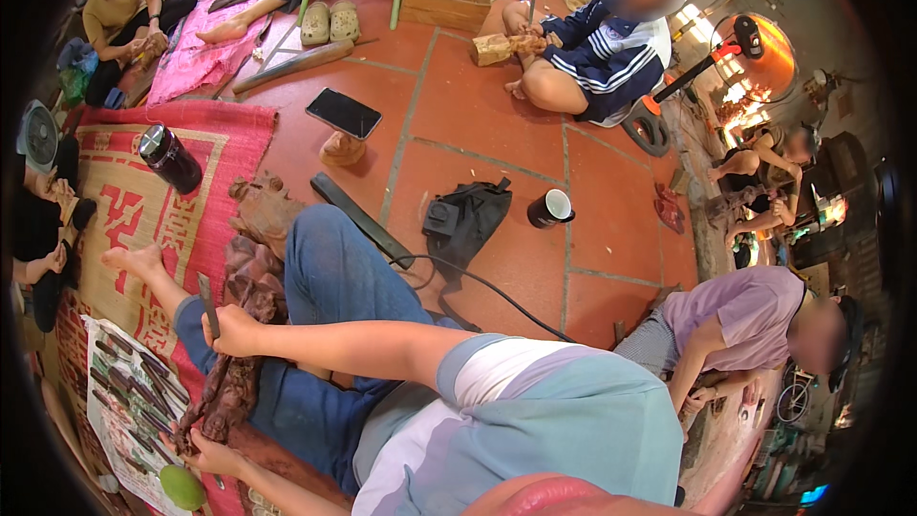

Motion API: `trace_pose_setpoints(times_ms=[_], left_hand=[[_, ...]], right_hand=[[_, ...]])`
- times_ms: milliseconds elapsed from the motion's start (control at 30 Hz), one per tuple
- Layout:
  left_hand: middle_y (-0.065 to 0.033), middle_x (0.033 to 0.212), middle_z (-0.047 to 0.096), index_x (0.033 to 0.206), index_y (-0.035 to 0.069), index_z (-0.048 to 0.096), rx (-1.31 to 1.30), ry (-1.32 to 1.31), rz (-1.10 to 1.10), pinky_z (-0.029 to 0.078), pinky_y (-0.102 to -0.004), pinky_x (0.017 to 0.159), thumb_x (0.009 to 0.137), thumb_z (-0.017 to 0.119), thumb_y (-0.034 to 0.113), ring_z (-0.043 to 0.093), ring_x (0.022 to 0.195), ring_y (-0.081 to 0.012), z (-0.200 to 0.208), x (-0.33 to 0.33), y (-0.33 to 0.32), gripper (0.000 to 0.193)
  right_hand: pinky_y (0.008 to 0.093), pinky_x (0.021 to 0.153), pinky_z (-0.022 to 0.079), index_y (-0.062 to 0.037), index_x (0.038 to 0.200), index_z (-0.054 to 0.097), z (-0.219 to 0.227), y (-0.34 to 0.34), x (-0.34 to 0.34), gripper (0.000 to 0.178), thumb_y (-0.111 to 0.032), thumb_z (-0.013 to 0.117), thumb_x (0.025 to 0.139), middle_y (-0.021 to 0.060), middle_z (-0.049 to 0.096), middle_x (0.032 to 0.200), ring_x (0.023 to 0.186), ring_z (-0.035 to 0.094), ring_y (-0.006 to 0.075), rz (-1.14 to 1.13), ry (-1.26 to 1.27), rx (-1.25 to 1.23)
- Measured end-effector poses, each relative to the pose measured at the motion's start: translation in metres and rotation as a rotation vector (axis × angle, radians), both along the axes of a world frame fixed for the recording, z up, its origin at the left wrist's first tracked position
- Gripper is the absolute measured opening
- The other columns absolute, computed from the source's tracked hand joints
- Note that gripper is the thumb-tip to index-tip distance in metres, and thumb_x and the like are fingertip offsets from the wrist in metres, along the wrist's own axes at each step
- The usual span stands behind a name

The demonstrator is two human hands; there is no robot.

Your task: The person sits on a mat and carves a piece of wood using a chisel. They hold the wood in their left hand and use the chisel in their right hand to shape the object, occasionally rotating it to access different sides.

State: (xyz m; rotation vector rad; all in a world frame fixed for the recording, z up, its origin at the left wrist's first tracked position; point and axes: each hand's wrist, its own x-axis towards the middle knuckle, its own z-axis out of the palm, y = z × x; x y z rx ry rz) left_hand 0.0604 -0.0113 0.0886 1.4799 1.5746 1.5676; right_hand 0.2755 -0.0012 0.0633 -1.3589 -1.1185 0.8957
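My right hand is closed around a carving chisel, whose metal end points upward from the fist. Beneath it, a reddish-brown wood carving with knobbly relief rests against my blue-trousered legs. My left hand grips the lower end of that carving; part of its fingers is hidden behind the wood. Beside it, several carving tools with dark handles lie on a pale printed sheet. A green rounded fruit sits close to my left wrist. More carved wood stands past my right hand, by my knee.
A dark tumbler stands on the red patterned mat. On the tiles are a phone on a wood block, a black bag with a cable, a long dark bar and a mug. Several people sit around.
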Motion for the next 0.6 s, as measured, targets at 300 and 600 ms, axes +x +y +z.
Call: trace_pose_setpoints(times_ms=[300,600], left_hand=[[-0.0128,0.114,0.058,0.130,0.001,0.041,-0.009,0.034,0.030,0.047,-0.0349,0.087,0.084,0.050,0.003,0.055,0.104,-0.0249,-0.001,-0.002,0.002,0.047],[-0.0101,0.114,0.058,0.130,0.003,0.043,0.004,0.028,0.041,0.048,-0.0318,0.084,0.083,0.052,0.003,0.056,0.101,-0.0236,-0.004,-0.006,0.002,0.048]], right_hand=[[0.0381,0.062,0.048,-0.0057,0.069,0.059,0.001,-0.003,-0.002,0.013,-0.001,0.063,0.057,0.0116,0.062,0.069,0.069,0.061,0.0293,0.067,0.007,0.033],[0.0372,0.058,0.048,-0.0070,0.063,0.058,-0.001,0.006,-0.005,0.010,-0.001,0.063,0.056,0.0099,0.061,0.064,0.064,0.062,0.0290,0.002,-0.078,-0.018]])
